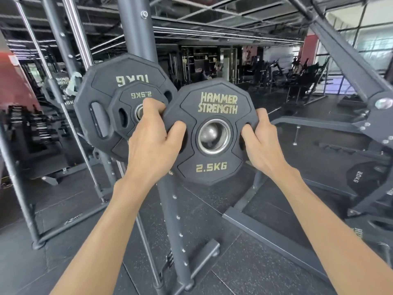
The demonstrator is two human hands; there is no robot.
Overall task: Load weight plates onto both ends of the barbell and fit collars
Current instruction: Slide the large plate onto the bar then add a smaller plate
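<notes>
Daylight pours through the big windows [365,39] far off past the right hand [262,135], blown out nearly white, while the hall beyond both hands sits dim and murky. The left hand [148,135] and both forearms are evenly lit, with only soft shadow under the fingers. A dull gleam lies on the steel ring [214,135] of the plate [212,167] between the hands — its gold lettering reads sharp. Left of the left hand everything goes soft and smeared, and the rack post [133,28] above the hands leans and curves, as a wide lens will do.
</notes>
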